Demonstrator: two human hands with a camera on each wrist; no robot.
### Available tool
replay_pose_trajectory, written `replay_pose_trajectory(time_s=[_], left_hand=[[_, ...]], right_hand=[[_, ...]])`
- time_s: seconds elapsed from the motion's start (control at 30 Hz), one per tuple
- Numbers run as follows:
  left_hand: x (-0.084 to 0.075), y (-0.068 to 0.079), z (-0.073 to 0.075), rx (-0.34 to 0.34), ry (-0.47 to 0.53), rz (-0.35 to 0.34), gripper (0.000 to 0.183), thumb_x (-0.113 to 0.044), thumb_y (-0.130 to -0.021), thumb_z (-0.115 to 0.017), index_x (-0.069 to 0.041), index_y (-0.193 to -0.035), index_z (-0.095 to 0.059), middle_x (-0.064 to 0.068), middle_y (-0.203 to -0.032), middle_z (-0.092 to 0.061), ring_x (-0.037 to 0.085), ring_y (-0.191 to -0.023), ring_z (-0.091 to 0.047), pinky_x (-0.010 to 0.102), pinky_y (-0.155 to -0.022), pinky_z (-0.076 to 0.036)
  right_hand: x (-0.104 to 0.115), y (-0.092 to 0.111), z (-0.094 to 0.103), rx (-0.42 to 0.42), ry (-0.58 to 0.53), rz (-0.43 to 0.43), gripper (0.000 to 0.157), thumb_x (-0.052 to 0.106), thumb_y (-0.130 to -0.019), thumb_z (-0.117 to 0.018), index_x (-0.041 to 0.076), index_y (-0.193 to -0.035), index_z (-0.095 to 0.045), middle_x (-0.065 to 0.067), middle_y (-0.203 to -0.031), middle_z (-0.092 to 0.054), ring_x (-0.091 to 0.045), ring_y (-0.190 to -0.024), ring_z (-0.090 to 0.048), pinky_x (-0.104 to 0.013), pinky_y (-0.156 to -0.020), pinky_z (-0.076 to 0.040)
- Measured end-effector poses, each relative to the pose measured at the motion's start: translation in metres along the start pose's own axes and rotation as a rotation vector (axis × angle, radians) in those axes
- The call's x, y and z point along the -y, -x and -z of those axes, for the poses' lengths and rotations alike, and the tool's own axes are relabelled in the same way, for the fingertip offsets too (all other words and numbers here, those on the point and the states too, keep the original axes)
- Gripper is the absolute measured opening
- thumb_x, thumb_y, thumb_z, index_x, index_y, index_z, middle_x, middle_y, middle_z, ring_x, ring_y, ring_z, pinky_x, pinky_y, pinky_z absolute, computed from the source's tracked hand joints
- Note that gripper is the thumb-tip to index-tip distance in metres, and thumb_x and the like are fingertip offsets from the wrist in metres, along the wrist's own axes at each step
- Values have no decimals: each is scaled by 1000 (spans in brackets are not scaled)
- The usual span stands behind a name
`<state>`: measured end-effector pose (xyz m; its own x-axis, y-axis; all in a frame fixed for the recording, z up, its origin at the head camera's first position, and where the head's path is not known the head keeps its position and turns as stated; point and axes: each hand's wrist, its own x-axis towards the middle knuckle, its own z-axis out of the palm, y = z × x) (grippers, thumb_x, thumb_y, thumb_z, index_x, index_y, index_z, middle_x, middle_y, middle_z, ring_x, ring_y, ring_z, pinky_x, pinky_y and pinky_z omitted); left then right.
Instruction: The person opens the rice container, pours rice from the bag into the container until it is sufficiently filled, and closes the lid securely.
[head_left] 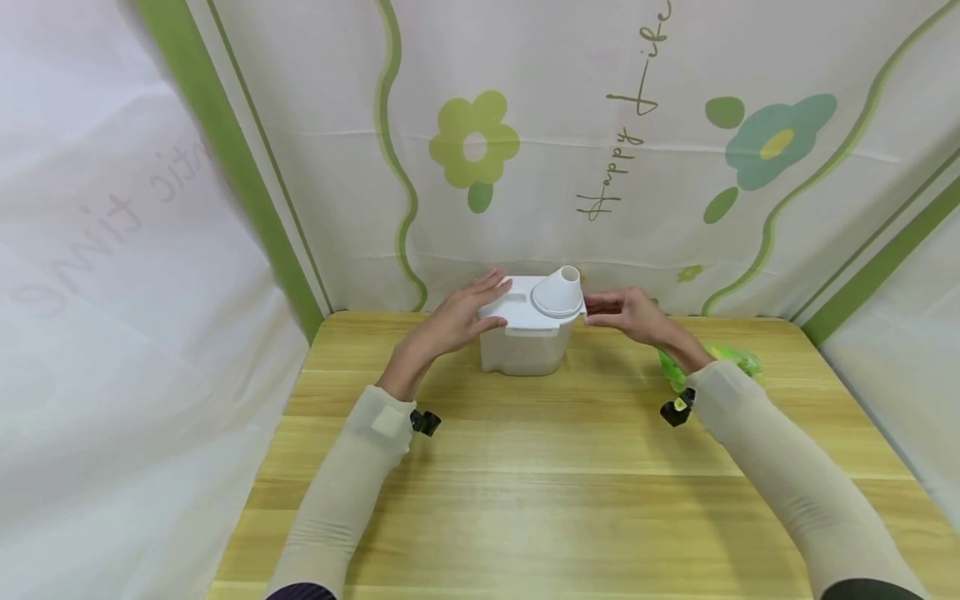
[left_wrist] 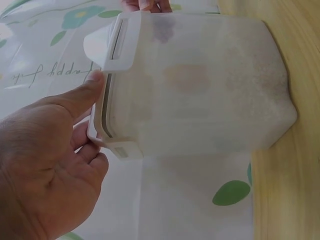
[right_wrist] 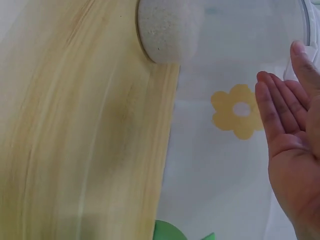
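A translucent white storage container (head_left: pixel 522 352) stands upright on the table, with pale powdery or grainy contents low inside (left_wrist: pixel 267 80). Its white lid (head_left: pixel 517 314) carries a cone-shaped white spout (head_left: pixel 559 292) on the right. My left hand (head_left: pixel 463 314) grips the lid's left end, thumb along the front edge and fingers across it. In the left wrist view that hand (left_wrist: pixel 60 160) has its thumb tip on the lid's edge. At the other end is my right hand (head_left: pixel 626 312), its thumb tip at the lid's corner. Its fingers (right_wrist: pixel 282 107) are nearly straight and side by side.
A crumpled bright green plastic item (head_left: pixel 738 360) lies on the wooden table (head_left: pixel 517 500), partly behind my right wrist. Right behind the container hangs a white printed curtain (head_left: pixel 540 192), with more white cloth at both sides.
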<state>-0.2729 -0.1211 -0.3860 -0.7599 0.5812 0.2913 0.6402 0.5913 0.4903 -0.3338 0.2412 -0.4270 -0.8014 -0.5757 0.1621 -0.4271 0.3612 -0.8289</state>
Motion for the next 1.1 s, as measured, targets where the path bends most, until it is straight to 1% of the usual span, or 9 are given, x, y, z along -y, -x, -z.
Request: replay_pose_trajectory(time_s=[0.13,0.27,0.47,0.57,0.73,0.9,1.0,1.1], left_hand=[[0,0,-2,-5,19,0,68,-22,-101,-73,-4,-160,-43,16,-171,-31,28,-161,-24,42,-130,-24],[-1,0,-2,-10,32,1,69,-21,-101,-74,-4,-160,-43,15,-171,-31,27,-161,-23,43,-129,-25],[0,2,-2,-4,28,9,68,-20,-100,-74,-4,-159,-44,15,-171,-30,27,-161,-24,43,-129,-26],[0,1,-3,-5,31,7,68,-20,-100,-74,-3,-159,-45,15,-171,-30,28,-161,-24,42,-129,-26],[-1,-1,-4,-7,46,4,68,-20,-101,-74,-3,-159,-44,16,-171,-30,28,-161,-23,42,-129,-25],[0,-1,-5,-4,57,20,68,-19,-101,-74,-3,-160,-43,16,-171,-31,28,-162,-22,42,-130,-24],[2,1,-6,-9,63,31,68,-20,-102,-73,-3,-161,-42,17,-171,-31,29,-162,-21,43,-130,-24],[3,4,-7,-17,58,45,68,-22,-103,-72,-5,-162,-41,17,-173,-29,29,-162,-22,44,-130,-25]], right_hand=[[-2,2,-2,-22,-45,-7,45,1,-94,-79,-11,-135,-65,-31,-124,-71,-4,-99,-75,-23,-85,-61],[-3,3,-5,-52,-96,-39,44,1,-94,-79,-12,-134,-65,-30,-125,-70,-4,-98,-75,-23,-85,-61],[-5,3,-11,-60,-175,-56,45,-1,-94,-78,-15,-134,-62,-31,-129,-66,-5,-101,-76,-25,-88,-61],[-6,3,-12,-73,-188,-64,45,-3,-94,-78,-16,-133,-62,-32,-129,-65,-5,-101,-76,-25,-87,-61],[-6,7,-10,-87,-159,-61,44,-2,-94,-77,-15,-134,-63,-33,-130,-65,-2,-100,-75,-23,-86,-61],[-7,7,-10,-68,-96,-30,44,2,-97,-76,-10,-137,-64,-31,-132,-67,-1,-103,-74,-22,-86,-60],[-4,8,-10,-56,-36,-24,46,8,-98,-76,-6,-141,-64,-27,-135,-67,-11,-109,-74,-22,-87,-60],[1,8,-10,-45,18,-35,49,15,-100,-76,-3,-143,-62,-25,-141,-65,-29,-118,-73,-26,-90,-61]])
